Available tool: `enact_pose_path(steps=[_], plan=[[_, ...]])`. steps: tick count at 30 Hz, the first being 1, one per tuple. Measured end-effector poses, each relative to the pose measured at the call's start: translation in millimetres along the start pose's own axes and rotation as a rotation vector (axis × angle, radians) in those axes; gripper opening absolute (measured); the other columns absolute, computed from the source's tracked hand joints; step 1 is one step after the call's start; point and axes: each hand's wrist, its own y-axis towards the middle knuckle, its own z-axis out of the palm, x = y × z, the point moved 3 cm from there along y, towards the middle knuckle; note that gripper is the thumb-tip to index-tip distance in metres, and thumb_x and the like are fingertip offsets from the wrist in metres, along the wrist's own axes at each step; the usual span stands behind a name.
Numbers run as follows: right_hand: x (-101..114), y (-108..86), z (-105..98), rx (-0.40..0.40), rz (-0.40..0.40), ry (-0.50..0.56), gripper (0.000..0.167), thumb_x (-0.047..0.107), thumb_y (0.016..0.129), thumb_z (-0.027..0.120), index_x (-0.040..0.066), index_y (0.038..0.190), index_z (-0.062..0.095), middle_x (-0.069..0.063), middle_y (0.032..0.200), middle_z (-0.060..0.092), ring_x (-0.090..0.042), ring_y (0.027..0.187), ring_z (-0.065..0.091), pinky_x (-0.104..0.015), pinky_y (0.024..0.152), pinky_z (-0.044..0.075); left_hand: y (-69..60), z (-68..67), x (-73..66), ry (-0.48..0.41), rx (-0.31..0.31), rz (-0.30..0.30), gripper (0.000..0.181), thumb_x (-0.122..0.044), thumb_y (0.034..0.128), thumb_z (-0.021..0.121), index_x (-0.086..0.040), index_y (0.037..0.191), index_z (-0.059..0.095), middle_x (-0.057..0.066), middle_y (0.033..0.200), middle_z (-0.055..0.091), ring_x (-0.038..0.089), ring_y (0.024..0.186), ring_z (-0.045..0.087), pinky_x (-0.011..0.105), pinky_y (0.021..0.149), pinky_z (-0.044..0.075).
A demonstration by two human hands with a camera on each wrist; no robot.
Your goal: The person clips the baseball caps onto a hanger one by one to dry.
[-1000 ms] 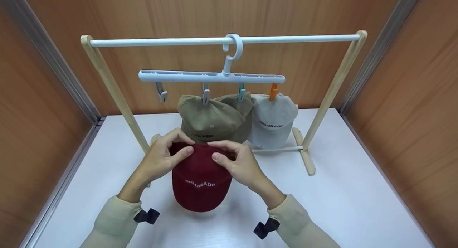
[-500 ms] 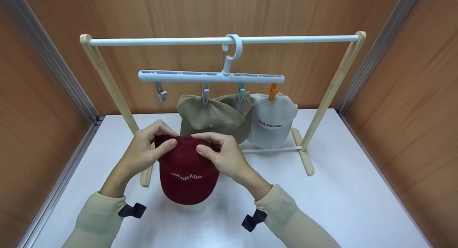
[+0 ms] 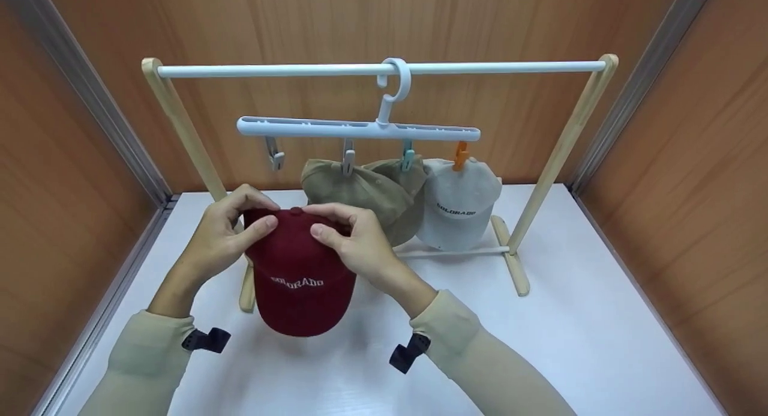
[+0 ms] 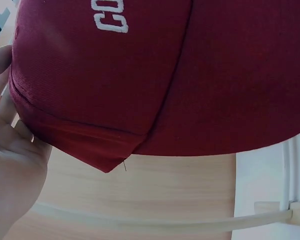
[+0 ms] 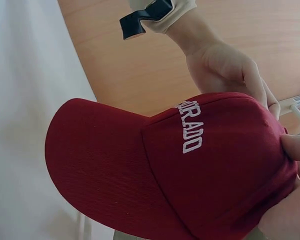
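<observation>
A dark red cap (image 3: 300, 254) with white COLORADO lettering hangs brim down between both hands, above the table. My left hand (image 3: 225, 239) pinches the crown's upper left side, thumb in front and fingers behind. On the crown's upper right, my right hand (image 3: 366, 242) pinches the fabric the same way. The cap's brim (image 5: 100, 160) fills much of the right wrist view. Behind and above, a pale blue hanger (image 3: 354, 129) holds an olive cap (image 3: 348, 191) by a grey clip and a teal clip, and a light grey cap (image 3: 459, 200) by an orange clip (image 3: 461, 156).
A grey clip (image 3: 275, 155) with nothing in it hangs at the hanger's left end. The hanger hooks over the white bar (image 3: 270, 71) of a wooden-legged rack (image 3: 558, 158). Wood-grain panels (image 3: 678, 194) enclose the white table (image 3: 588, 320) at the back and sides.
Both hands have carried the red cap to the left and slightly up, away from in front of the olive cap. The caps on the hanger look the same.
</observation>
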Motion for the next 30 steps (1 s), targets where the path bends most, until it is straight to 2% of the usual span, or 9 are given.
enact_pose_path(steps=[5,9,14,17,21,23,25,30], plan=[[6,6.9,2,-0.002,-0.013,0.027,0.031,0.009,0.105,0.067,0.011,0.136,0.072,-0.003,0.125,0.074,-0.018,0.105,0.069,-0.03,0.089,0.06,7.3,-7.6,-5.4,0.017,-0.034,-0.01,0.021,-0.006,0.1008,0.071,-0.005,0.121,0.066,0.001,0.109,0.071,0.021,0.097,0.065,0.022,0.078,0.056],[10,11.9,4,-0.007,-0.036,0.029,0.032,0.009,0.105,0.067,0.011,0.137,0.072,-0.003,0.126,0.074,-0.019,0.106,0.068,-0.031,0.09,0.06,16.7,-12.3,-12.1,0.083,-0.078,-0.016,0.025,-0.015,0.1036,0.069,-0.006,0.126,0.063,0.0,0.115,0.072,0.017,0.099,0.067,0.02,0.084,0.054],[12,17.2,4,-0.015,-0.041,0.02,0.032,0.009,0.105,0.067,0.012,0.137,0.072,-0.002,0.126,0.074,-0.018,0.106,0.069,-0.032,0.091,0.061,31.2,-18.1,-21.3,0.146,-0.138,-0.051,0.04,-0.026,0.1041,0.069,-0.006,0.137,0.056,0.002,0.124,0.071,0.013,0.108,0.067,0.019,0.094,0.051],[13,20.0,2,-0.02,-0.038,0.008,0.033,0.01,0.105,0.067,0.013,0.137,0.072,-0.002,0.127,0.073,-0.018,0.107,0.069,-0.032,0.091,0.061,40.4,-20.1,-29.5,0.145,-0.152,-0.079,0.048,-0.029,0.1027,0.072,-0.008,0.141,0.054,0.004,0.128,0.069,0.016,0.114,0.067,0.025,0.101,0.053],[13,24.1,-1,-0.022,-0.046,0.001,0.033,0.01,0.105,0.067,0.012,0.138,0.071,-0.003,0.127,0.073,-0.019,0.107,0.069,-0.033,0.092,0.061,51.0,-18.7,-38.4,0.121,-0.134,-0.126,0.057,-0.035,0.0995,0.076,-0.01,0.146,0.053,0.007,0.132,0.067,0.021,0.122,0.064,0.038,0.111,0.052],[13,25.5,-1,-0.018,-0.045,0.002,0.033,0.011,0.106,0.067,0.012,0.138,0.071,-0.003,0.127,0.073,-0.02,0.107,0.069,-0.033,0.092,0.061,54.9,-17.0,-41.3,0.103,-0.13,-0.147,0.06,-0.038,0.0982,0.077,-0.012,0.146,0.054,0.006,0.13,0.067,0.02,0.121,0.064,0.038,0.111,0.052],[12,27.2,-2,-0.013,-0.046,-0.001,0.033,0.011,0.106,0.066,0.012,0.139,0.071,-0.003,0.127,0.073,-0.02,0.107,0.07,-0.033,0.092,0.062,57.7,-15.6,-42.3,0.083,-0.139,-0.161,0.06,-0.039,0.0968,0.079,-0.012,0.146,0.055,0.006,0.128,0.067,0.017,0.117,0.064,0.032,0.107,0.053],[10,31.3,-3,0.003,-0.058,-0.008,0.033,0.011,0.106,0.066,0.011,0.139,0.07,-0.004,0.127,0.073,-0.019,0.106,0.07,-0.033,0.092,0.061,61.3,-12.9,-41.6,0.048,-0.166,-0.146,0.057,-0.037,0.0952,0.082,-0.013,0.142,0.059,0.007,0.121,0.069,0.016,0.109,0.067,0.02,0.095,0.055]])
